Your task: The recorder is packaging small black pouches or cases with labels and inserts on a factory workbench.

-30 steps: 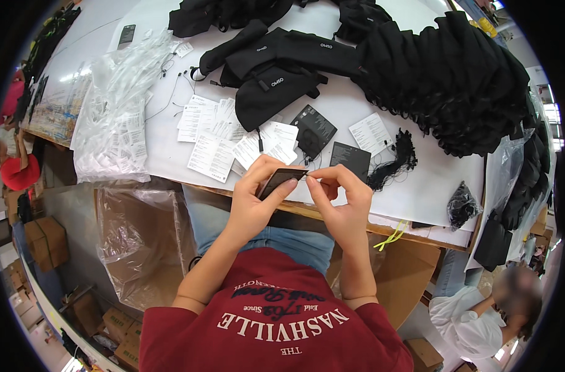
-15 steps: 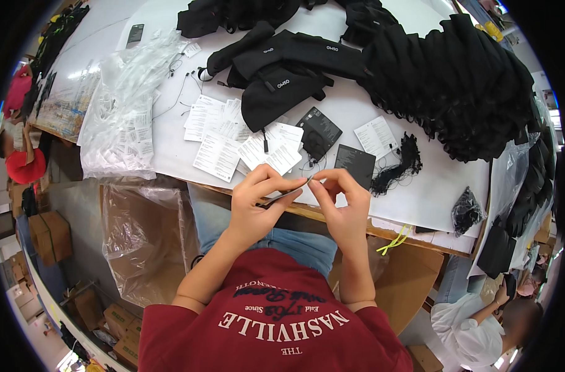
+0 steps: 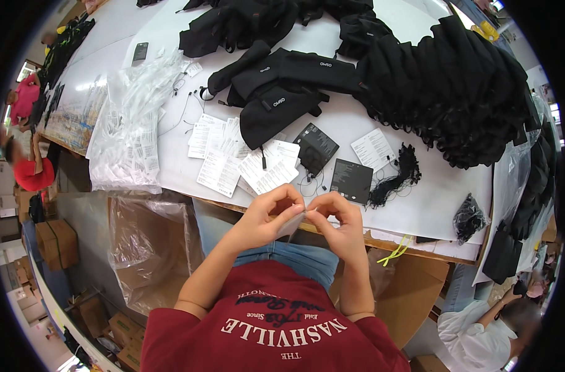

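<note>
In front of me, just off the table's near edge, my left hand (image 3: 267, 217) pinches a pale hang tag (image 3: 290, 229) between thumb and fingers. My right hand (image 3: 339, 218) meets it at the tag's upper corner, thumb and forefinger pressed together; what lies in that pinch is too small to make out. Just beyond my hands lie several white printed tags (image 3: 217, 173) and dark tags (image 3: 352, 180). A bundle of black tag strings (image 3: 404, 177) rests to the right. Farther back is a black fabric pouch (image 3: 276, 118) with a dangling zip pull.
A clear plastic bag of white tags (image 3: 126, 139) lies at left, a large heap of black pouches (image 3: 443, 93) at right. Near the right corner sits a small bag of black strings (image 3: 469, 218). A plastic-lined carton (image 3: 149, 248) stands below. Co-workers sit at both sides.
Both hands have come slightly lower and closer together, with the fingertips now meeting at the tag. The tag has tilted, showing its pale face. The whole view has shifted a little.
</note>
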{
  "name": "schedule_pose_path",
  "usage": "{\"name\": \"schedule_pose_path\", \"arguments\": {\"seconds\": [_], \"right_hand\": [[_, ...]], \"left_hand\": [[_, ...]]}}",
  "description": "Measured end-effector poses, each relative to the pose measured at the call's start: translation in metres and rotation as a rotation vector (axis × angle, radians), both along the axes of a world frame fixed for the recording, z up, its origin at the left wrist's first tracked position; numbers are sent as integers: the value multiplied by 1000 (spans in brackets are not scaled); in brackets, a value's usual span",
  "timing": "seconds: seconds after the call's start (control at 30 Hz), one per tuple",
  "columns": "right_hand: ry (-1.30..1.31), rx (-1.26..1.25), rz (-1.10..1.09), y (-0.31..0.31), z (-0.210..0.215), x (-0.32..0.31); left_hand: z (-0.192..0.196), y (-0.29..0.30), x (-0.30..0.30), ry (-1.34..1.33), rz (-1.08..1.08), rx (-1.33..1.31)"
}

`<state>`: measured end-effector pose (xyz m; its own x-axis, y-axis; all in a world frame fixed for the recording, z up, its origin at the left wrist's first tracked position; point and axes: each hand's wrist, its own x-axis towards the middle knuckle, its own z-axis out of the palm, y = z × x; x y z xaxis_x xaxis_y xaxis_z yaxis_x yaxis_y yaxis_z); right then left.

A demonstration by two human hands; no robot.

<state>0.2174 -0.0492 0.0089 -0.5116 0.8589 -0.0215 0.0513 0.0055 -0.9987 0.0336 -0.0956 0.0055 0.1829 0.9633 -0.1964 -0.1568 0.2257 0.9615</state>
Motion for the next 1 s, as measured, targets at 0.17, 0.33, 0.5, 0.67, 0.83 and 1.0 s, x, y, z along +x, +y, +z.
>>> {"name": "schedule_pose_path", "arguments": {"seconds": [0.17, 0.33, 0.5, 0.67, 0.83, 1.0], "right_hand": [[217, -425, 32, 5, -5, 7], [182, -319, -144, 6, -11, 24], [202, -309, -151, -5, -13, 33], [215, -342, -166, -10, -19, 37], [217, -341, -166, -5, -18, 32], [207, -362, -148, 2, -15, 17]], "left_hand": [[-3, 37, 15, 121, 65, 216], [-51, 148, 12, 1106, 200, 753], [-85, 219, -3, 1642, 272, 792], [-68, 234, -26, 1542, 175, 820], [-12, 222, -53, 1130, -69, 806], [29, 149, -72, 918, -137, 763]]}}
